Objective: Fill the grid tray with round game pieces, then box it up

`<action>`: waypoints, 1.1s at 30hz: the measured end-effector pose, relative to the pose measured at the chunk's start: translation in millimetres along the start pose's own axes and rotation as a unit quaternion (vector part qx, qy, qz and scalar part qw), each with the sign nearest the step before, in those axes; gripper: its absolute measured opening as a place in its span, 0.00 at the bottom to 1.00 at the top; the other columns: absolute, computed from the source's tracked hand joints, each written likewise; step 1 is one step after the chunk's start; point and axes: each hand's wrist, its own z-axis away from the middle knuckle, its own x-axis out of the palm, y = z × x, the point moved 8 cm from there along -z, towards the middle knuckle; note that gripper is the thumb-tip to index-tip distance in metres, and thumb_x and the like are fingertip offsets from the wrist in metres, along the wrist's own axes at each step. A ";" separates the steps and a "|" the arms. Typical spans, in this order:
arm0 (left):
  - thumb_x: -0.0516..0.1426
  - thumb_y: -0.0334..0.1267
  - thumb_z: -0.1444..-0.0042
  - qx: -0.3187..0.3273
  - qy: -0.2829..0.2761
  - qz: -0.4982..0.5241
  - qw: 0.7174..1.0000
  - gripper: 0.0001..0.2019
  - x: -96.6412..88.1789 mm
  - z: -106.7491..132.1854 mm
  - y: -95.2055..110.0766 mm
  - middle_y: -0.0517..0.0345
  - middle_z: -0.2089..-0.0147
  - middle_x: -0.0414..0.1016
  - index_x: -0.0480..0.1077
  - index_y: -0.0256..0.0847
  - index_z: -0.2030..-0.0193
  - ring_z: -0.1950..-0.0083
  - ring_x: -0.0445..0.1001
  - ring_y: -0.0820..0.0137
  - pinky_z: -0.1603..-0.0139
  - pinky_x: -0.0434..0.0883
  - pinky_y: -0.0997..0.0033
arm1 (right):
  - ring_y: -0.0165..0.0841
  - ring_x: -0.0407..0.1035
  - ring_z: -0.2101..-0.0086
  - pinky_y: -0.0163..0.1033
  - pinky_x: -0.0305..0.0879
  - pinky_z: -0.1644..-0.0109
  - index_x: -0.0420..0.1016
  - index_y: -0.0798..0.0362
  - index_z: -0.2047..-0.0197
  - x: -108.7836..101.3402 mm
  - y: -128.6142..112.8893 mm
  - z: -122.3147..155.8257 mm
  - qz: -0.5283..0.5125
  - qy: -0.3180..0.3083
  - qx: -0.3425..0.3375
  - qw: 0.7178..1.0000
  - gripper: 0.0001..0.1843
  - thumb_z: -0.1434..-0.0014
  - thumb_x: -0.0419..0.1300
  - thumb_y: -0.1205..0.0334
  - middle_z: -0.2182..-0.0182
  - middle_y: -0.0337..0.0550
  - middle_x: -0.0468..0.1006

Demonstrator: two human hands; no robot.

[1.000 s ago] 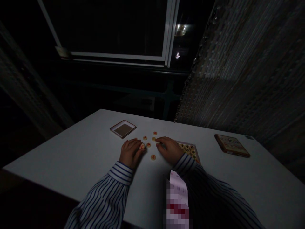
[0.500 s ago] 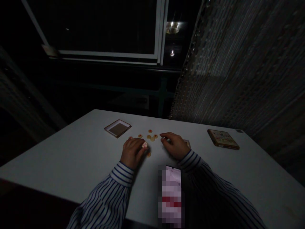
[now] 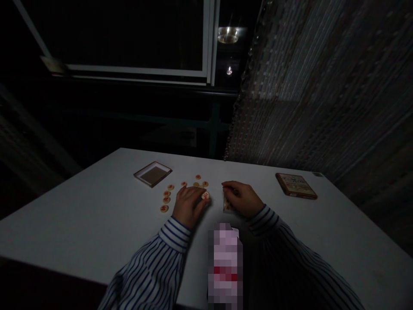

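Observation:
My left hand pinches a round xiangqi piece with a red character, its face turned toward me. Left of that hand, several pieces with red characters, such as this xiangqi disc, lie in a loose column on the white table. Beyond the fingers are more round pieces, a few of them partly covered by the hand. My right hand hovers over a small container of pieces, mostly hidden beneath it. Its fingers are curved and a little apart, with nothing visible between them.
An open shallow box part lies at the back left of the white table. A brown-edged box with a printed top is at the right. A phone, its screen blurred out, lies near me. A bead curtain hangs behind.
My left hand has moved right with the xiangqi piece, uncovering the column of pieces on its left. The right hand has shifted slightly, and more of the container beneath it shows on its left side.

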 end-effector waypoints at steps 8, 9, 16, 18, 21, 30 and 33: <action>0.52 0.42 0.50 0.007 -0.001 0.006 1.000 0.12 13.3 -9.8 10.8 0.56 0.60 0.72 0.66 0.42 0.59 0.55 0.66 0.66 0.47 0.53 0.57 | 0.32 0.67 0.62 0.37 0.61 0.57 0.70 0.51 0.60 -3.2 9.9 2.0 -0.001 -0.004 0.013 1.000 0.14 0.47 0.48 0.60 0.64 0.41 0.74; 0.51 0.42 0.50 0.008 0.000 0.005 1.000 0.12 14.9 -10.4 10.9 0.56 0.60 0.71 0.66 0.42 0.59 0.55 0.65 0.67 0.47 0.53 0.58 | 0.32 0.67 0.62 0.37 0.61 0.57 0.70 0.51 0.60 -3.3 11.2 2.3 0.001 -0.006 0.012 1.000 0.14 0.47 0.48 0.60 0.64 0.41 0.74; 0.50 0.43 0.49 0.013 -0.010 0.003 1.000 0.13 24.8 -17.6 12.7 0.57 0.59 0.71 0.65 0.43 0.58 0.54 0.65 0.67 0.46 0.52 0.57 | 0.32 0.67 0.64 0.37 0.61 0.59 0.70 0.51 0.60 -4.7 18.4 3.6 0.002 -0.013 0.014 1.000 0.13 0.46 0.48 0.60 0.65 0.41 0.75; 0.50 0.43 0.49 0.013 -0.012 0.006 1.000 0.13 26.7 -21.1 14.2 0.56 0.59 0.71 0.65 0.43 0.58 0.54 0.65 0.66 0.47 0.53 0.57 | 0.32 0.68 0.64 0.37 0.61 0.59 0.70 0.51 0.61 -5.6 19.0 3.6 0.000 -0.013 0.015 1.000 0.13 0.46 0.48 0.60 0.66 0.41 0.75; 0.50 0.42 0.49 0.018 -0.012 0.019 1.000 0.13 28.8 -27.0 18.2 0.57 0.59 0.71 0.65 0.43 0.58 0.55 0.66 0.67 0.47 0.53 0.57 | 0.32 0.68 0.65 0.36 0.61 0.60 0.70 0.52 0.62 -6.8 20.8 3.7 -0.002 -0.013 0.019 1.000 0.13 0.46 0.47 0.61 0.67 0.41 0.75; 0.50 0.41 0.49 0.042 0.007 0.042 0.998 0.12 43.3 -40.3 24.7 0.57 0.61 0.71 0.66 0.42 0.58 0.57 0.66 0.68 0.48 0.56 0.59 | 0.31 0.68 0.67 0.35 0.61 0.63 0.70 0.51 0.64 -12.1 30.7 2.5 0.000 -0.003 0.027 1.000 0.12 0.47 0.48 0.61 0.69 0.40 0.75; 0.50 0.40 0.49 0.045 0.008 0.051 0.998 0.12 50.6 -38.5 23.9 0.57 0.61 0.71 0.65 0.41 0.58 0.58 0.66 0.68 0.50 0.58 0.60 | 0.31 0.68 0.67 0.35 0.61 0.63 0.71 0.51 0.63 -11.5 34.6 1.0 0.007 -0.009 0.025 1.000 0.13 0.47 0.47 0.60 0.69 0.40 0.75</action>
